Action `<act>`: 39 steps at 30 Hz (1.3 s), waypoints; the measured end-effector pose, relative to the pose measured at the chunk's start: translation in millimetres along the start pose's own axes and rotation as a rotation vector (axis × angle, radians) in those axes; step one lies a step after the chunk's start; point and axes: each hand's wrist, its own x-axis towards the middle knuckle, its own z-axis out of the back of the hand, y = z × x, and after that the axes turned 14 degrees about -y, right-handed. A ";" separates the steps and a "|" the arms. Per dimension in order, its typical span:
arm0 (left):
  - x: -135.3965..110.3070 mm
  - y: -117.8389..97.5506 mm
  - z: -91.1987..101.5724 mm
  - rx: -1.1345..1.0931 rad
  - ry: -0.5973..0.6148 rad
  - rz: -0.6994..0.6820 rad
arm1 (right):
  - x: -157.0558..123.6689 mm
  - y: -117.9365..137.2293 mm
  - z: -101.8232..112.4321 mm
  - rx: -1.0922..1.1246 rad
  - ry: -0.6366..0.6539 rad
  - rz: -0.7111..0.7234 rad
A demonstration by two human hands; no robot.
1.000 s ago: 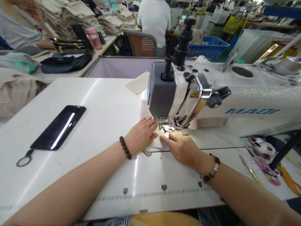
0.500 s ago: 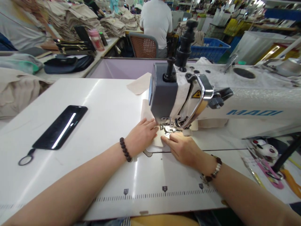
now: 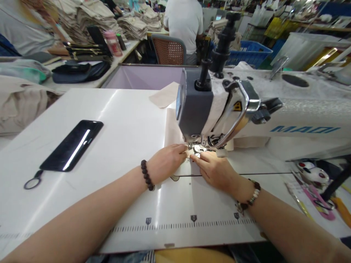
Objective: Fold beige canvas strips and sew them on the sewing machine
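Note:
A beige fabric piece (image 3: 171, 128) lies under the head of a white sewing machine (image 3: 201, 98), running to the lit presser foot (image 3: 197, 149). At its near edge, left of the foot, my left hand (image 3: 170, 160) is closed with its fingers together on the cloth. From the right, my right hand (image 3: 219, 170) pinches the cloth just in front of the foot, index finger pointing left. The two hands' fingertips are almost touching. My fingers cover the small bit of cloth between them. Another beige piece (image 3: 164, 95) lies behind the machine head.
A black phone (image 3: 71, 146) with a ring strap lies on the white table at left. Scissors with pink handles (image 3: 319, 204) and a white mouse-shaped thing (image 3: 313, 172) lie at right. Beyond are a seated person (image 3: 183, 25), a blue basket (image 3: 248, 54) and fabric stacks (image 3: 133, 27).
My left hand's spread fingers have drawn together at the cloth by the foot. The near end of the cloth has moved in toward the foot. My right hand has barely moved.

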 end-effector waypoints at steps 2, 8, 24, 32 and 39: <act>2.8 1.0 -0.1 0.016 -0.004 0.016 | 1.1 -0.5 -1.5 -0.029 -0.010 -0.015; 8.6 3.4 1.6 0.071 -0.101 0.082 | 1.5 -1.2 -3.7 -0.029 0.005 -0.046; 7.8 -7.4 12.5 0.133 0.001 0.128 | 1.9 -1.5 1.5 0.020 0.011 -0.057; -12.5 -43.7 9.6 0.193 0.159 -0.091 | -5.9 -8.4 10.4 0.231 0.012 0.116; -10.4 -46.2 17.8 0.064 0.250 0.017 | -8.9 -6.2 17.2 0.276 0.062 0.219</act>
